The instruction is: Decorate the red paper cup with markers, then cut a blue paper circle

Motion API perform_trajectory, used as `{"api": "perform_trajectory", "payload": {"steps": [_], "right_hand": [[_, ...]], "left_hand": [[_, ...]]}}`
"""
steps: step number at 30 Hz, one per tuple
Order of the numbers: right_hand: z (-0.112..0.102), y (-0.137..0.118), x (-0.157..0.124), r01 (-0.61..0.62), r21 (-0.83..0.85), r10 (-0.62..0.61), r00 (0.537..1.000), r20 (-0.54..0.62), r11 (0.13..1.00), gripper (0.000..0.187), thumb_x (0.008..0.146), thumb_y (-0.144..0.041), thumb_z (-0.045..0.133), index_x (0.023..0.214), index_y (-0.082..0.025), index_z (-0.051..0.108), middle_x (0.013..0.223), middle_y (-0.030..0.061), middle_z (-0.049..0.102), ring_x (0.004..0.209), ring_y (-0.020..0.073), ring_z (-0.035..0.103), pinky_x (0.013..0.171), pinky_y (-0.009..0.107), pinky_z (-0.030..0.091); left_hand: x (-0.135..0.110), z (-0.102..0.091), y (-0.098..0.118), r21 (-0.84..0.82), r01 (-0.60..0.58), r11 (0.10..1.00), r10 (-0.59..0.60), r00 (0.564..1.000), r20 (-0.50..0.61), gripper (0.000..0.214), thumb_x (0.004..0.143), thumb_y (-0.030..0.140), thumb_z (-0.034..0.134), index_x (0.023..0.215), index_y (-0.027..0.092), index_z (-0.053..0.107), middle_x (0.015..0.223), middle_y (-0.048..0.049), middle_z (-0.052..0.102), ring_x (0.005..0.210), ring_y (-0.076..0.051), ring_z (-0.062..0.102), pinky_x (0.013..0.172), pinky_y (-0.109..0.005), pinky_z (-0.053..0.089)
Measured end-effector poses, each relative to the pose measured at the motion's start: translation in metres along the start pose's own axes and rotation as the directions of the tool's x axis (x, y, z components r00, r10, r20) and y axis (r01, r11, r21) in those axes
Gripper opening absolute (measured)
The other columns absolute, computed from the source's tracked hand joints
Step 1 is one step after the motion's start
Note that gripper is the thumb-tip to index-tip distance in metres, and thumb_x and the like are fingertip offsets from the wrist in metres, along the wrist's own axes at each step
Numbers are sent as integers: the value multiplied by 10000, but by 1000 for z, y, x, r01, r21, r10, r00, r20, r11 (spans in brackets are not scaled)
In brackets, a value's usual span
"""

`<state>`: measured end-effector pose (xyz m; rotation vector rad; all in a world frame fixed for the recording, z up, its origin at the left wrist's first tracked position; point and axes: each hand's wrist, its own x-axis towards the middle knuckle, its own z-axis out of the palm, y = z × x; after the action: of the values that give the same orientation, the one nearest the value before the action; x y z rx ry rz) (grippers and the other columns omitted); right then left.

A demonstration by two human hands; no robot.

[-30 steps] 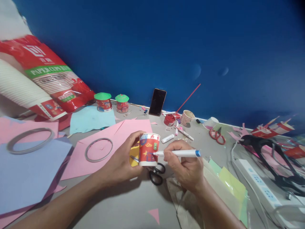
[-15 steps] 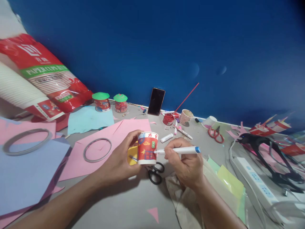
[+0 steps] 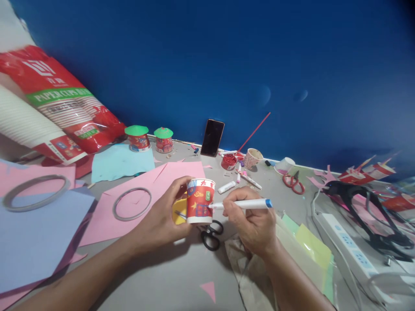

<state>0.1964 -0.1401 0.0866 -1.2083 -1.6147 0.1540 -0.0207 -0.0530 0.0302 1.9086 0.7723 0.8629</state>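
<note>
My left hand [image 3: 162,222] is wrapped round a small red printed paper cup [image 3: 200,201], held upside down just above the grey table [image 3: 162,276]. My right hand [image 3: 251,224] grips a white marker with a blue end [image 3: 243,204]; its tip touches the cup's lower side. Black scissors [image 3: 211,235] lie on the table right under the cup. A yellow paper scrap [image 3: 179,211] shows behind my left fingers.
Pink [image 3: 129,203], blue [image 3: 29,242] and light-blue [image 3: 121,157] paper sheets with two grey rings cover the left. A bag of paper cups [image 3: 61,108], two green-lidded cups [image 3: 138,137], a phone [image 3: 212,137], markers, red scissors [image 3: 293,183] and a power strip [image 3: 348,248] lie around.
The cup and both hands have shifted very slightly left and up in view; the marker tip stays on the cup's side. Nothing else moved.
</note>
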Motion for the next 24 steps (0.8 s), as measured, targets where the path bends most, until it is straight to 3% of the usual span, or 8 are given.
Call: {"api": "perform_trajectory", "payload": {"steps": [19, 24], "right_hand": [[-1, 0, -1, -43, 81, 41, 999, 34, 996, 201, 960, -193, 677, 761, -215, 698, 613, -25, 698, 486, 113, 618, 482, 194, 478], [2, 6, -5, -26, 94, 28, 999, -19, 995, 183, 978, -195, 697, 799, -221, 727, 675, -23, 724, 512, 106, 630, 512, 189, 490]], "left_hand": [[3, -1, -2, 8, 4, 1000, -4, 1000, -11, 732, 809, 276, 778, 1488, 264, 503, 1521, -126, 652, 1422, -363, 682, 1144, -448, 622], [3, -1, -1, 37, 17, 999, -16, 1000, -15, 738, 800, 276, 780, 1486, 272, 508, 1501, -115, 668, 1404, -374, 695, 1111, -455, 640]]}}
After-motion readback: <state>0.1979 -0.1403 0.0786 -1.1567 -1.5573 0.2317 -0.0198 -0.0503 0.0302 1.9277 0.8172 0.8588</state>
